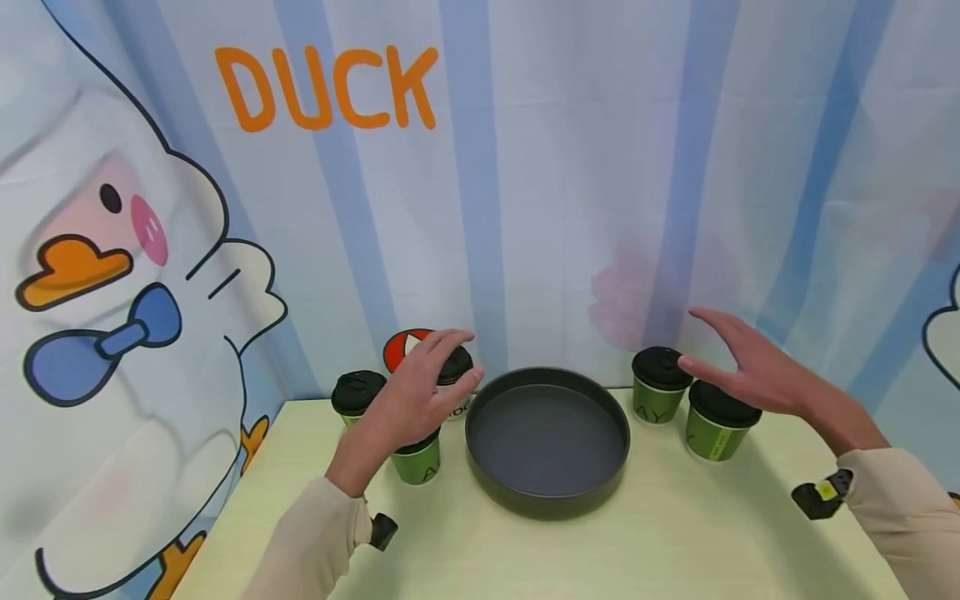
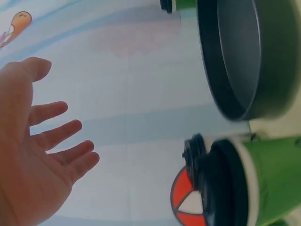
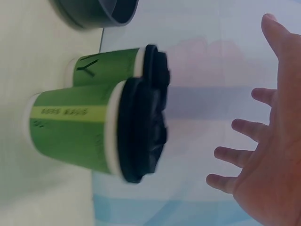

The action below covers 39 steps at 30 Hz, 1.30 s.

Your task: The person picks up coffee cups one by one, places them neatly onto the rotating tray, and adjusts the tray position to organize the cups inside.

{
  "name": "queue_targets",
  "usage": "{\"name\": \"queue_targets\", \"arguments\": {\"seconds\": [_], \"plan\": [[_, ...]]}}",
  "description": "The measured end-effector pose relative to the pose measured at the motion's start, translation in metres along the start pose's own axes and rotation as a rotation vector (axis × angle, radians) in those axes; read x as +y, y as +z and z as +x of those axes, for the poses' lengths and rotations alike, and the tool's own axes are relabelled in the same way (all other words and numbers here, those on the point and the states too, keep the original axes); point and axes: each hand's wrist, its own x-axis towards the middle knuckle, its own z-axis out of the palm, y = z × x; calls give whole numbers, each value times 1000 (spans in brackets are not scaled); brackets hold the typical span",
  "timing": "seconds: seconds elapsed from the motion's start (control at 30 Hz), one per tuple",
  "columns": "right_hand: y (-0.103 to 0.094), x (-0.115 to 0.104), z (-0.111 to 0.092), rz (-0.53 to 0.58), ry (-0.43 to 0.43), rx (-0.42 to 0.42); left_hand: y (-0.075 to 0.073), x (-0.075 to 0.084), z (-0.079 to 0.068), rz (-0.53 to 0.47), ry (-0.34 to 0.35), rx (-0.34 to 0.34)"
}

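My left hand (image 1: 420, 392) hovers above the cups at the left, its fingers relaxed and nothing in them. Under it a green paper cup (image 1: 418, 463) with a black lid is partly covered; another green cup (image 1: 358, 393) and a white cup (image 1: 457, 375) with a black lid stand behind. At the right, my right hand (image 1: 757, 367) is held over two green lidded cups, the rear one (image 1: 660, 385) and the front one (image 1: 720, 421), fingers extended and holding nothing. A round dark pan (image 1: 547, 433) lies between the two groups of cups.
The pale yellow table (image 1: 570, 554) carries everything and ends at the back against a blue-and-white curtain (image 1: 540, 208) printed with a duck and orange lettering. Black wrist cameras sit below both sleeves, the right one (image 1: 821, 496) low over the table.
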Motion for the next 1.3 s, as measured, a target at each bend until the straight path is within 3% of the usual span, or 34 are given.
{"name": "queue_targets", "arguments": {"seconds": [0.27,0.47,0.63,0.97,1.3], "plan": [[17,34,-29,63,74,72,36,7,-15,-188,3,16],[34,47,-52,107,109,152,72,2,-28,-296,-81,-13],[45,52,-62,138,140,179,97,-10,-42,-310,-186,-39],[60,53,-60,193,153,183,122,-30,-57,-315,-254,-30],[66,52,-54,186,181,187,136,-36,-63,-344,-327,-20]]}}
